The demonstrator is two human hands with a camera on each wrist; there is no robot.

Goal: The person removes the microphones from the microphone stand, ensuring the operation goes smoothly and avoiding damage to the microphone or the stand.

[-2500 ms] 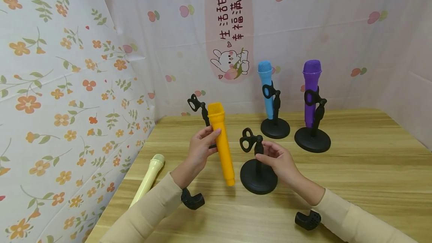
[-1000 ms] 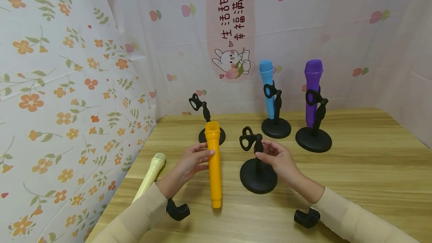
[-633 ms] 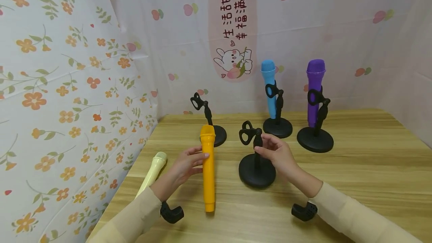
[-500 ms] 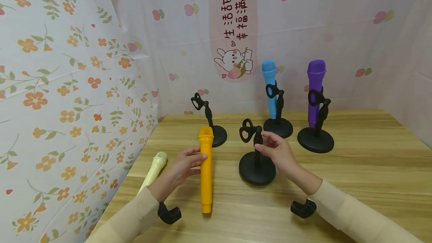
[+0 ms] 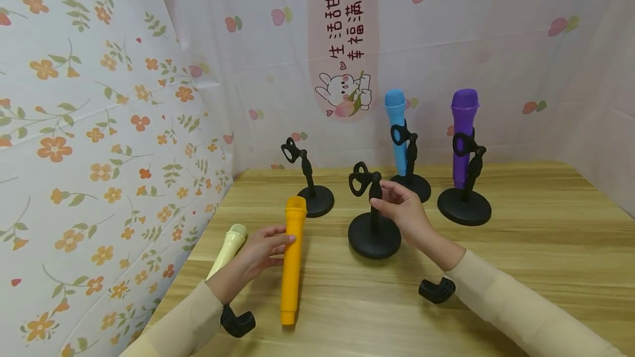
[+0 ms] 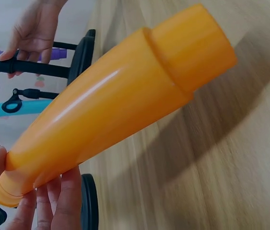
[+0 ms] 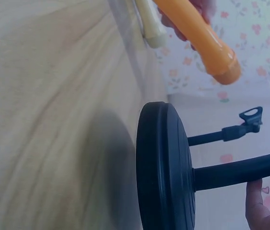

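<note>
My left hand point(image 5: 265, 251) pinches an orange toy microphone point(image 5: 291, 269) between thumb and fingers, its head pointing away from me. In the left wrist view the tail of the orange microphone point(image 6: 187, 52) is over the wooden table, with its shadow beneath. My right hand point(image 5: 404, 211) holds a black microphone stand point(image 5: 374, 238) by its upright stem, below the clip, which has no microphone in it. The right wrist view shows this stand's round base point(image 7: 161, 167) close over the table, with a shadow beside it. A pale yellow microphone point(image 5: 228, 249) lies beyond my left wrist, partly hidden by it.
Another black stand point(image 5: 317, 201) without a microphone is at the back left. At the back right, a blue microphone point(image 5: 395, 103) and a purple microphone point(image 5: 464, 106) sit in stands. Floral cloth point(image 5: 89, 125) hangs along the left side of the wooden table point(image 5: 536, 269).
My left hand has brought the orange microphone left and toward me, away from the back left stand. My right hand has moved its stand slightly back and left.
</note>
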